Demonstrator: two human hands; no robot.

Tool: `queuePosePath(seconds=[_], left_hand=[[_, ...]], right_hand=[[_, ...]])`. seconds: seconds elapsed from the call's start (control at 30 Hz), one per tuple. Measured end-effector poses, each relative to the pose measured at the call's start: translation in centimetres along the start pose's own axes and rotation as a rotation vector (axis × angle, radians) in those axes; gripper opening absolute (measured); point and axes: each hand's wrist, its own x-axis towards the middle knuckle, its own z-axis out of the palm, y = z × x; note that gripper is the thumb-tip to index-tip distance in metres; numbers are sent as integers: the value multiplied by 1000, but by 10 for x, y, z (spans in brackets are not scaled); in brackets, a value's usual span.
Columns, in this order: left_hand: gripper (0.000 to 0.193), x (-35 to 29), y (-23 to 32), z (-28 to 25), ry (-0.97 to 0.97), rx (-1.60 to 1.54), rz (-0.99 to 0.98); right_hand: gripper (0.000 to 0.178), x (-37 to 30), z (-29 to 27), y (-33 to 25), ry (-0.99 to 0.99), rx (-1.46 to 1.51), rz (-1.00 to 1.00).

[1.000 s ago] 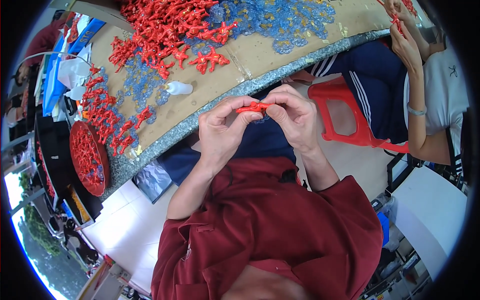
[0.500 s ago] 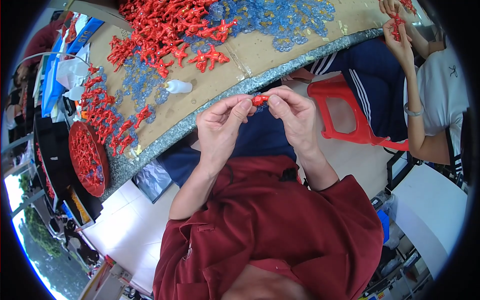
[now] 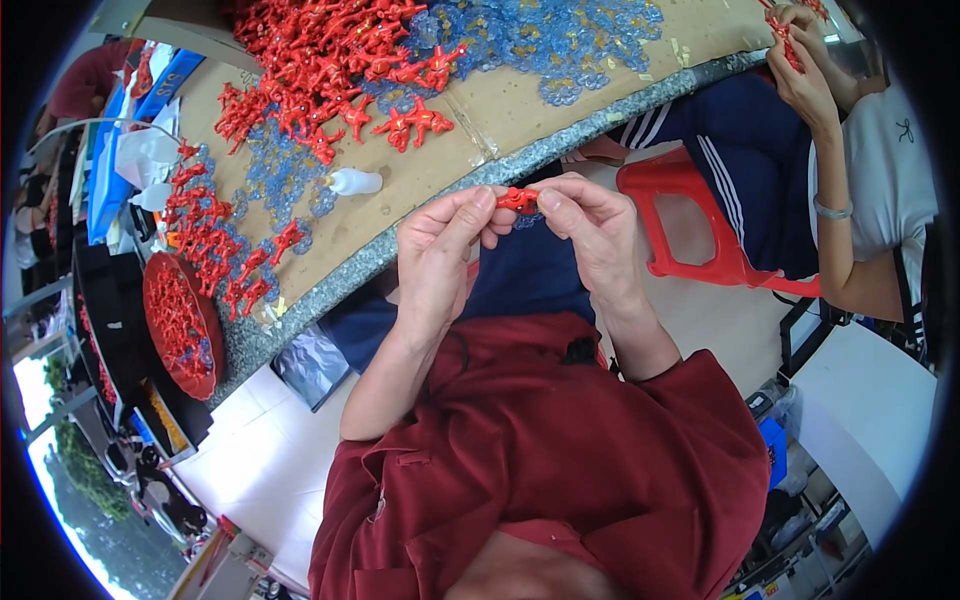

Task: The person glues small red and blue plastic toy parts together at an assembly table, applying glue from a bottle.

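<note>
The table (image 3: 400, 185) is stretching out in front. A big heap of red figures (image 3: 330, 60) is lying on it, by clear blue discs (image 3: 545, 40). A red bowl (image 3: 203, 385) is holding more red figures. The left hand (image 3: 437, 250) and right hand (image 3: 600, 240) are hanging close together by the table's edge. A white bottle (image 3: 355, 181) is lying on the table. Both hands' fingers (image 3: 468, 215) are pinching one little red figure (image 3: 518, 199) between them, and a blue bit (image 3: 525, 221) is showing under it.
</note>
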Motion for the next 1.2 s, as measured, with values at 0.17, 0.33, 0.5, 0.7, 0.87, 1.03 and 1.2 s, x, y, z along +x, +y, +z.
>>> queuePosePath(seconds=[0.17, 0.33, 0.5, 0.7, 0.87, 1.03, 1.2], left_hand=[[19, 1, -7, 9, 55, 152, 119], [19, 1, -12, 10, 36, 263, 192], [18, 4, -15, 9, 10, 156, 159], [18, 3, -12, 9, 25, 89, 105], [18, 1, -12, 8, 34, 70, 66], [17, -1, -10, 10, 46, 97, 69], [16, -6, -6, 17, 79, 310, 170]], right_hand=[[15, 2, -2, -4, 49, -49, -114], [14, 2, -6, -12, 26, -173, -201], [12, 2, -8, -12, 24, -92, -126], [12, 1, -6, -9, 28, -43, -42], [12, 0, -6, -8, 34, -67, -61], [13, 1, -9, -7, 24, -39, 49], [17, 0, -12, -5, 14, 56, 10]])
